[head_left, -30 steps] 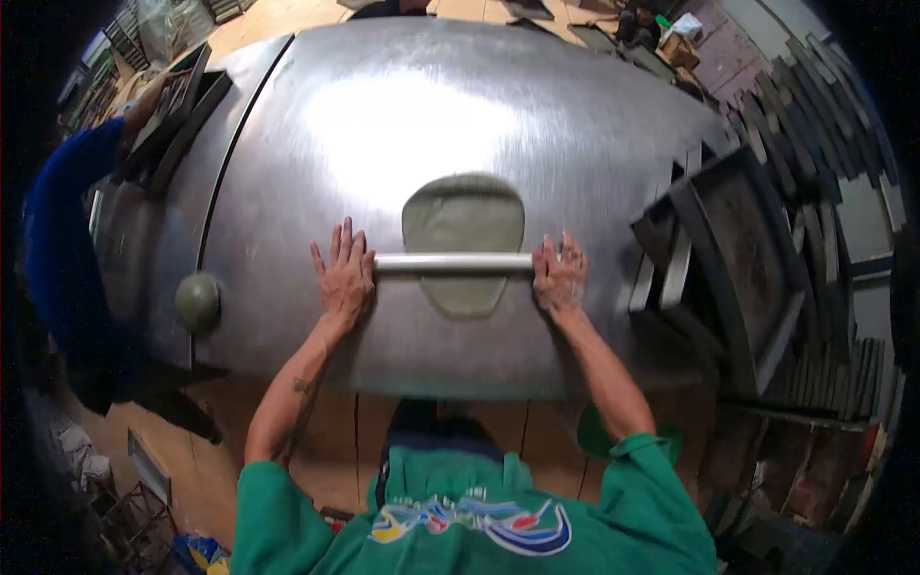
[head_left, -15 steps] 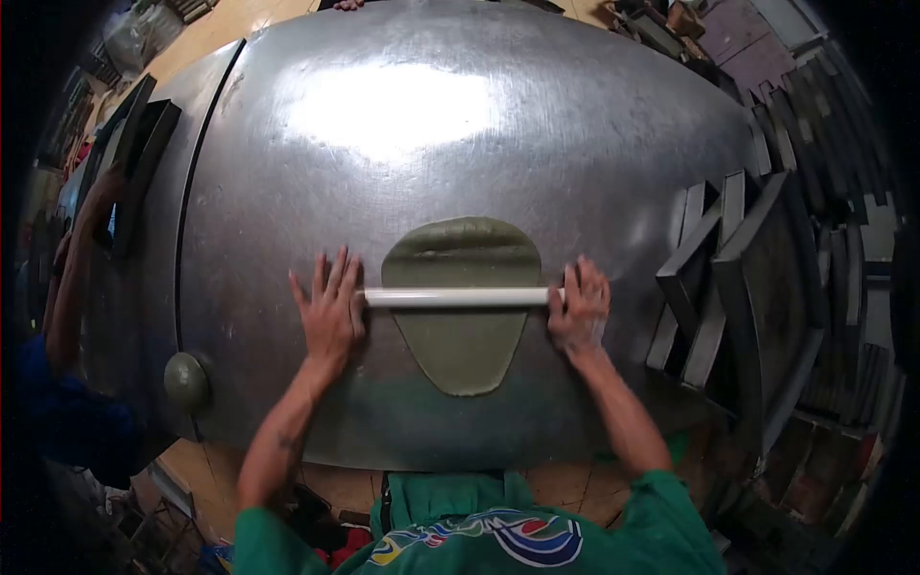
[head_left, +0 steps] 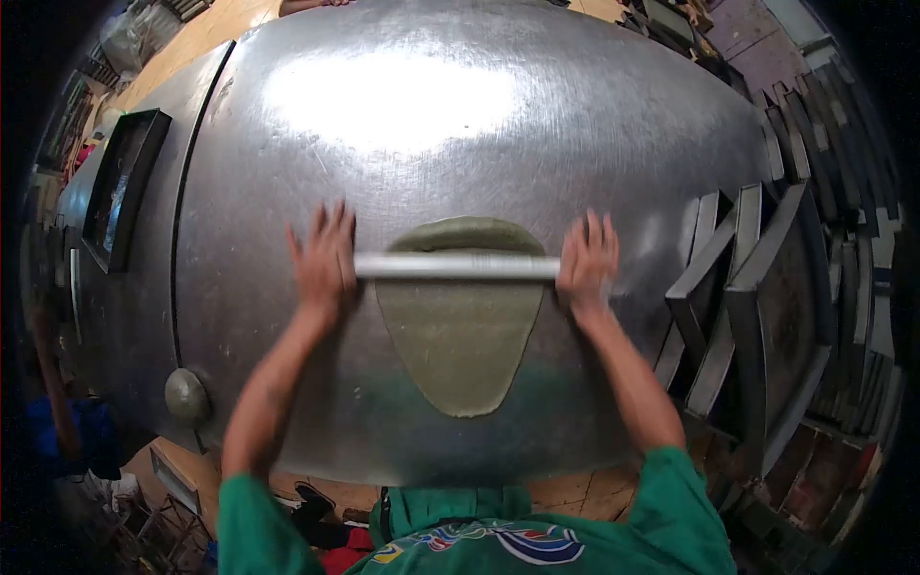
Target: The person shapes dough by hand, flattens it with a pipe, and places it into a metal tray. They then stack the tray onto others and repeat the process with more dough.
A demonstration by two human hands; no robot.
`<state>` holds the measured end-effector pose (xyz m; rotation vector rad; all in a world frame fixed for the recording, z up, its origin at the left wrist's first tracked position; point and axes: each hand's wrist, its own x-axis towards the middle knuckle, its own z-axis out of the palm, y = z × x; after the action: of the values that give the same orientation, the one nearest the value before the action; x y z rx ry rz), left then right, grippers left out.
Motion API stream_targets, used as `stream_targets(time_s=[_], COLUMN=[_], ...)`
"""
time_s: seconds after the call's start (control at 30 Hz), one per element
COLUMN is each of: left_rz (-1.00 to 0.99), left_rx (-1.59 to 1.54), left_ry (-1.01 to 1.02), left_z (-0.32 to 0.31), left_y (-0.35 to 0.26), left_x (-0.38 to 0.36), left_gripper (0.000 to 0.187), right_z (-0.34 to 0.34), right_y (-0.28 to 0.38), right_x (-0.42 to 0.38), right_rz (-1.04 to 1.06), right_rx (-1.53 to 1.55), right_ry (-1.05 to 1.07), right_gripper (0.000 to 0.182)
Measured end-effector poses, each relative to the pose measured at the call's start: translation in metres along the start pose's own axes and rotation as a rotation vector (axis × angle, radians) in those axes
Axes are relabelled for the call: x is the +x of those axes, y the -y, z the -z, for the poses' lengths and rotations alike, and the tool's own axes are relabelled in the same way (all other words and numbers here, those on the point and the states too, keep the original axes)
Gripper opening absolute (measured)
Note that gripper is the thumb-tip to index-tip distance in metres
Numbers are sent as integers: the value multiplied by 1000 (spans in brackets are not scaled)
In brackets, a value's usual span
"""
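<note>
A white rolling pin (head_left: 458,266), blurred by motion, lies across a flattened olive-green slab of clay-like or dough-like material (head_left: 460,335). The slab is wide with a thick ridge at its far end and narrows to a rounded tip towards me. My left hand (head_left: 326,264) presses the pin's left end, fingers stretched forward and spread. On the right end lies my right hand (head_left: 588,264), its fingers also stretched out, slightly apart. The parts of the pin under both palms are hidden. Everything rests on a shiny metal tabletop (head_left: 287,172).
A small olive-green lump (head_left: 187,394) sits by the table's left seam. Beyond it lies a dark rectangular metal frame (head_left: 126,192). Several metal trays (head_left: 781,287) lean at the right edge. Another person's arm (head_left: 56,383) shows at left, and a hand (head_left: 311,5) at the far edge.
Both hands and the rolling pin have moved away from me along the slab. The slab's near tip sits lower in view. At left, the other person's arm has left the metal frame, which now lies flatter.
</note>
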<state>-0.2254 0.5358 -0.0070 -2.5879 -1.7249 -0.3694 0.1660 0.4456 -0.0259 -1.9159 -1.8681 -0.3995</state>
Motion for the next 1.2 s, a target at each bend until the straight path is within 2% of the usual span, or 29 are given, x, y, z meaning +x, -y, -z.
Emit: stream_targets(time_s=[0.07,0.1,0.13,0.2,0.23,0.3,0.33,0.4,0.43,0.47,0.5,0.53,0.57,0.6,0.7,0.73,0.77,0.8,0.87,0.9,0.93,0.97,1.0,1.07,1.1,1.13,1.2], left_rz=[114,198,281,241,222,144,109,43,-14,-68,-23,13,101,188,182,61,108,74,42,35,26,92,164,184,214,149,106], left_rx=[33,-72,-177,-177,-177,-198,-111,40,143,246,320,395,115,-164,-151,-41,-89,-54,28,108,188,51,-89,-96,-102,-31,-116], left_ry=[-176,-122,-78,-19,35,84,173,93,13,-73,-97,-96,-92,-113,18,16,66,81,30,-35,-87,-67,-38,-29,-12,13,48], left_z=[-25,-16,-2,-5,-9,6,25,14,-10,-38,-41,-35,-32,-25,-23,-27,-2,3,-15,-32,-47,-41,-30,-27,-32,-40,-11], left_y=[9,3,-7,-5,-3,-8,-15,-9,7,21,18,11,5,1,1,10,-3,-2,7,14,20,14,4,4,4,13,3], left_x=[92,116,127,100,80,10,-18,-20,14,68,118,149,160,168,93,58,31,13,49,95,150,189,205,186,168,134,73], left_gripper=[51,52,53,54,54,50,49,48,49,50,52,53,55,56,56,54,52,51,51,52,52,52,52,52,52,52,51], right_z=[-28,-27,-17,4,9,13,32,32,15,-10,-27,-26,-17,-12,-16,-7,7,13,-3,-19,-31,-39,-43,-40,-34,-24,-3], right_y=[-6,-2,4,12,12,14,21,15,8,-4,-12,-13,-10,-7,-3,0,7,4,-7,-14,-17,-20,-26,-19,-20,-13,-7], right_x=[73,86,86,85,65,11,-6,-10,10,48,82,112,123,114,66,46,30,16,40,68,112,141,153,141,129,110,69], right_rz=[-245,-363,-379,-462,-476,-206,-173,-52,-49,-132,-218,-335,-461,-471,-270,-206,-205,-130,-53,-43,-193,-355,-411,-390,-341,-291,-195], right_rx=[18,-10,-13,47,42,139,208,107,105,93,84,94,103,103,55,105,172,147,15,10,28,46,58,56,28,4,80], right_ry=[36,42,53,217,218,155,188,201,200,146,102,187,279,279,151,208,209,242,188,169,163,173,231,178,244,314,334], right_gripper=[51,51,51,52,52,52,51,53,53,55,58,60,62,62,65,64,61,59,60,60,61,63,67,70,68,67,63])
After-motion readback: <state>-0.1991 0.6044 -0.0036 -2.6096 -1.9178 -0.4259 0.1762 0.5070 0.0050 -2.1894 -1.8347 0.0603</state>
